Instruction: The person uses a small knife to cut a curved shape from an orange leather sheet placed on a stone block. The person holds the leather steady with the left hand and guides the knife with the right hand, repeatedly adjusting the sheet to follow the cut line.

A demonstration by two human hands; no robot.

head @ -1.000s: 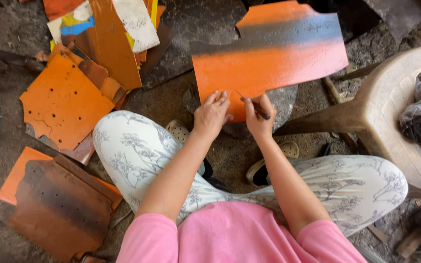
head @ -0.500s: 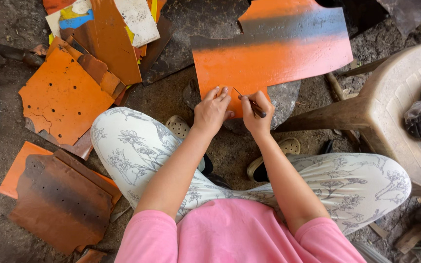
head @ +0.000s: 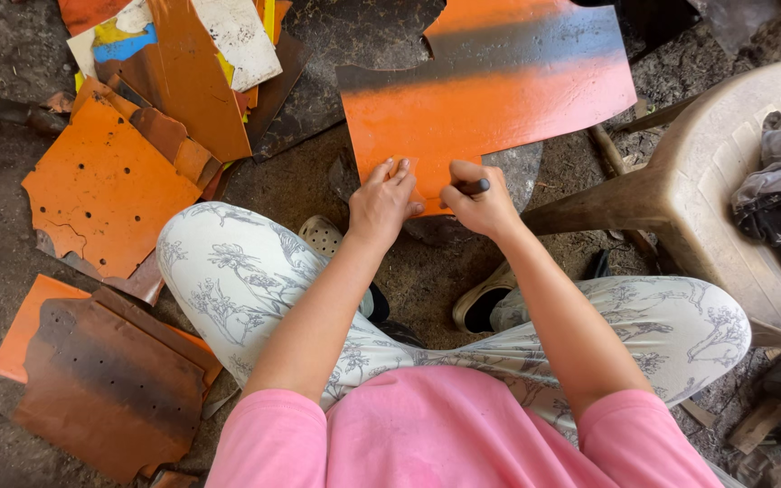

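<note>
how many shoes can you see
2: a pale perforated shoe beside the left knee, and a dark shoe with a light rim below the right wrist.

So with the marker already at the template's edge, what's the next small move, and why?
Probably draw the dark marker along the small orange template: the left hand presses it flat on the large orange sheet, and the right hand holds the tip beside it.

**Ground surface: bare dirt with metal offcuts**

Dirt floor [head: 300,185], dark and gritty. Left of the hands: perforated orange sheet [head: 106,185]; nearer, a rusted scorched sheet [head: 106,384]. Beyond the hands: large orange sheet [head: 490,86]. Right: beige plastic stool [head: 725,199].
</note>
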